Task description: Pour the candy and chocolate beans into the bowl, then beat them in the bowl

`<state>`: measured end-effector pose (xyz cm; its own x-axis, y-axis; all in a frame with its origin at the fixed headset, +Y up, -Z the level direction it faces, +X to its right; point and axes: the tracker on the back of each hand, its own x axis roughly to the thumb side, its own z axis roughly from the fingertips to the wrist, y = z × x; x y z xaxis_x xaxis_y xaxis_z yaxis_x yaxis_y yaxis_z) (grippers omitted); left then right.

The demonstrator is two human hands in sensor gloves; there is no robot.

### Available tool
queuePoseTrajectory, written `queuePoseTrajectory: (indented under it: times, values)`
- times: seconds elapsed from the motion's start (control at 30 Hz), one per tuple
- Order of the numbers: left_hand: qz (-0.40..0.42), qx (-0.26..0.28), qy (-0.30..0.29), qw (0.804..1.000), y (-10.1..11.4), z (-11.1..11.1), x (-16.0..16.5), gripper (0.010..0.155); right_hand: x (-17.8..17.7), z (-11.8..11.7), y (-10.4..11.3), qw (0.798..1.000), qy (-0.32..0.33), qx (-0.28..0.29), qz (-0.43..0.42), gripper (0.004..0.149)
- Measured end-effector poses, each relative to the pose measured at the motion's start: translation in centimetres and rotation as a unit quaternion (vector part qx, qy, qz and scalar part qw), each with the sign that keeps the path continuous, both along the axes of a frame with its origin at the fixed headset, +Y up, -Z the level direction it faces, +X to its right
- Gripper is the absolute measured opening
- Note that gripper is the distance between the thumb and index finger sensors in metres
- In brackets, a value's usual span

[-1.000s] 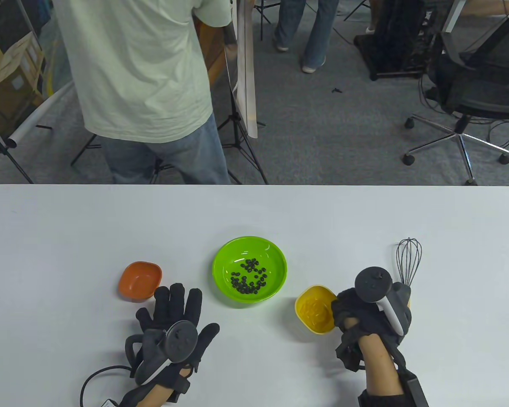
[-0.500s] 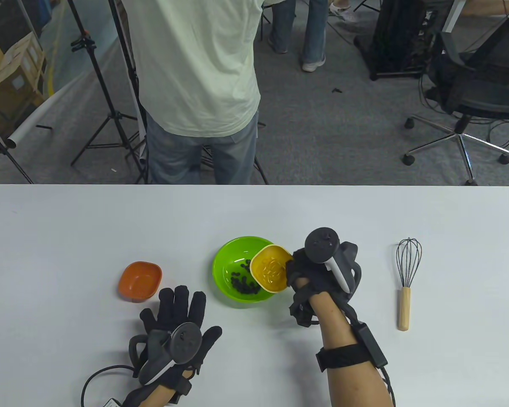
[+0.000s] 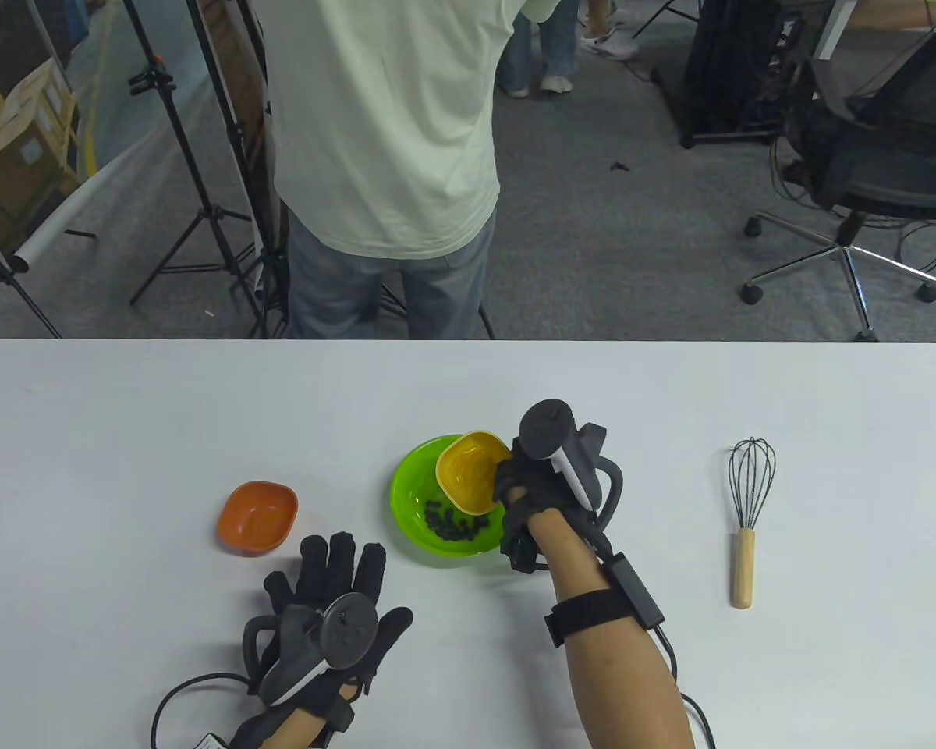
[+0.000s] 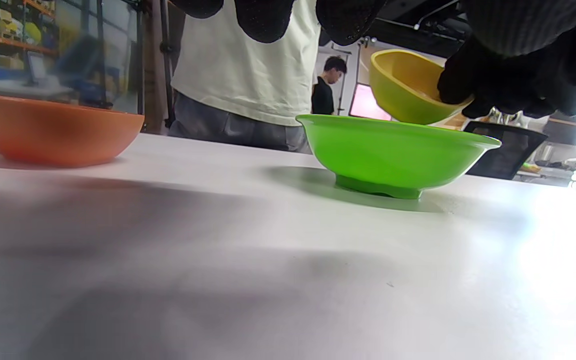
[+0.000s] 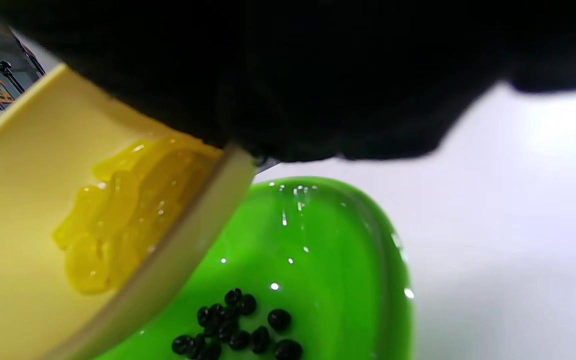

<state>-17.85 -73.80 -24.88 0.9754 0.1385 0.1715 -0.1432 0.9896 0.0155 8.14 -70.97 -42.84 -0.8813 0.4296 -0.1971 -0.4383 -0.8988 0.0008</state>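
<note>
My right hand grips the rim of a small yellow bowl and holds it tilted over the green bowl. Yellow candies still cling inside the yellow bowl. Dark chocolate beans lie in the bottom of the green bowl. From the left wrist view the yellow bowl hangs above the green bowl's far rim. My left hand lies flat on the table with fingers spread, holding nothing. A whisk with a wooden handle lies at the right.
An empty orange bowl sits left of the green one, just beyond my left fingertips. A person in a pale shirt stands at the table's far edge. Tripods and an office chair stand on the floor behind.
My right hand lifted the yellow bowl from the table, carried it left over the green bowl and tilted it further. The left hand barely moved. The person behind stepped right.
</note>
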Motion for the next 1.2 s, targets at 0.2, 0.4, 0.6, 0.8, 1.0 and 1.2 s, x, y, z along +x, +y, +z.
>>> queuePoseTrajectory:
  times: [0.2,0.4,0.6,0.8,1.0,1.2]
  values:
    - [0.0,-0.001,-0.003,1.0,-0.2,0.0,0.0,0.085,-0.6,-0.3,-1.2,1.0,0.0,-0.014,0.008,0.044]
    - [-0.001,-0.002,-0.006,1.0,-0.2,0.0,0.0,0.085,-1.0,-0.2,-1.5,1.0,0.0,-0.003,0.016,0.042]
    - [0.001,0.0,-0.007,1.0,-0.3,0.0,0.0,0.085,-1.1,0.1,-1.6,1.0,-0.004,0.017,0.011,0.038]
    - [-0.001,0.0,-0.01,1.0,-0.3,0.0,0.0,0.085,-0.9,0.2,-1.8,1.0,-0.002,0.024,0.007,0.036]
    - [-0.002,-0.003,-0.013,1.0,-0.4,0.1,0.1,0.085,-0.7,0.7,-1.8,0.999,-0.004,0.05,-0.012,0.035]
    - [-0.003,-0.003,-0.015,1.0,-0.5,0.1,0.2,0.085,-0.5,1.0,-1.8,0.997,-0.001,0.072,-0.025,0.035]
